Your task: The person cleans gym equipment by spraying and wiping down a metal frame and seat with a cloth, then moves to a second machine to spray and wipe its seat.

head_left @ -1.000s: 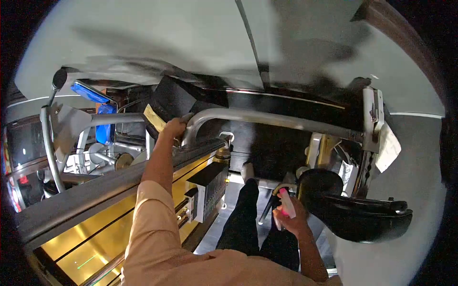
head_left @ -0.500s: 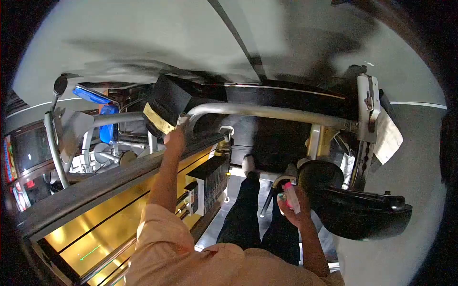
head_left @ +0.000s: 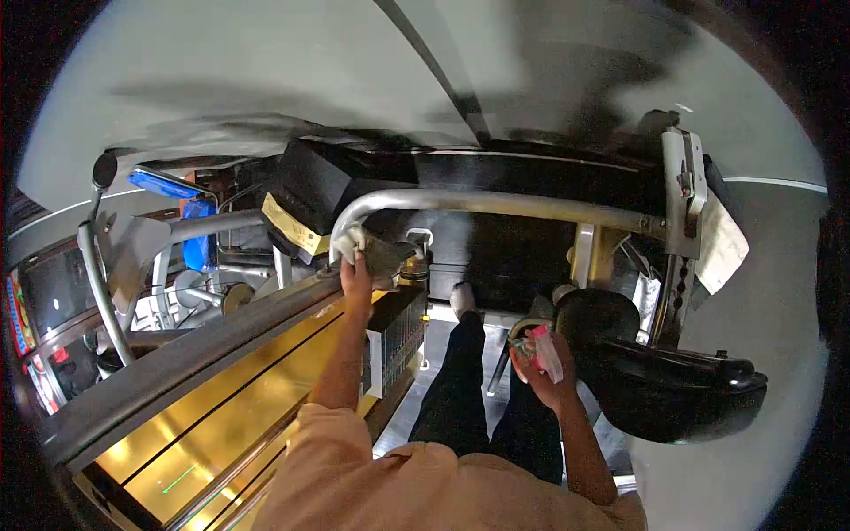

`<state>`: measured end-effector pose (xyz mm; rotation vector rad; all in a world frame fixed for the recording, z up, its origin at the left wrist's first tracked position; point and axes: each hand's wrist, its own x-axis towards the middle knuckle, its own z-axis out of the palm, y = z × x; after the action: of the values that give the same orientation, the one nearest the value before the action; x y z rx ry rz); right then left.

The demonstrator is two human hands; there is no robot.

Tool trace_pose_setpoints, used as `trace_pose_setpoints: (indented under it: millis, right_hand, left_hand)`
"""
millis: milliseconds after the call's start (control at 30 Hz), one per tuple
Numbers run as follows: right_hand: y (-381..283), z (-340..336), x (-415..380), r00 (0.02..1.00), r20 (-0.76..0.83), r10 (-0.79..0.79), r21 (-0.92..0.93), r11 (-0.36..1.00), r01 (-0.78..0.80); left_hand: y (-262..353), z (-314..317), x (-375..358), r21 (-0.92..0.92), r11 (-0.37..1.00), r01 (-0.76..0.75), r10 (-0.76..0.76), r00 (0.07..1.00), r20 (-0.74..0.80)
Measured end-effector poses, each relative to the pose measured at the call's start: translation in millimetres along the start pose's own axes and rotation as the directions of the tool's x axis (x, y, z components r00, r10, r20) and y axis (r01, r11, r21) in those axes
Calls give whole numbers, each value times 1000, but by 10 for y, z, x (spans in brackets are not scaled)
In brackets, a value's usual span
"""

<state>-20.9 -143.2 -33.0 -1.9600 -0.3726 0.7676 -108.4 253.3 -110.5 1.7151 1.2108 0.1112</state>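
Note:
My left hand (head_left: 357,276) is closed on a pale cloth (head_left: 354,243), which lies against the bend of a grey metal tube (head_left: 496,203). The end of a long dark padded beam (head_left: 204,341) is just beside it. My right hand (head_left: 551,367) is wrapped round a small clear bottle (head_left: 546,352) with a pink part, held above my thigh, left of a black padded seat (head_left: 598,327). Something small and greenish shows at the fingertips of my right hand; I cannot make out what it is.
A weight stack (head_left: 396,345) stands beside gold panels (head_left: 257,389) on the left. At the right is an upright adjustment post (head_left: 680,195) with a white sheet (head_left: 722,252). Blue pads (head_left: 200,232) and more gym equipment show at the far left.
My left hand has moved right and slightly down along the tube, and the cloth is now more visible. The bottle in my right hand has turned slightly. The view has shifted a little.

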Motion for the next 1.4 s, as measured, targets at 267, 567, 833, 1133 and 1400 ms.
trace_pose_setpoints:
  millis: [267,567,833,1133,1400]
  right_hand:
    - [20,-58,-99,986,80,143,90,985,-150]
    - [-196,-120,14,994,106,8,-55,998,-2]
    - [-64,2,-108,995,98,8,-82,997,0]
    - [-36,38,-205,984,156,81,66,994,-92]
    - [-129,88,-469,988,154,32,-46,999,-25]
  left_hand:
    - [-368,300,160,-942,216,256,-354,920,168]
    - [-168,365,1120,761,645,68,-124,992,17]
    - [359,1371,417,-668,744,11,-243,936,-255]
    - [775,2653,-709,-602,738,306,-176,948,266]
    - [62,2286,-420,-325,933,156,-54,952,302]
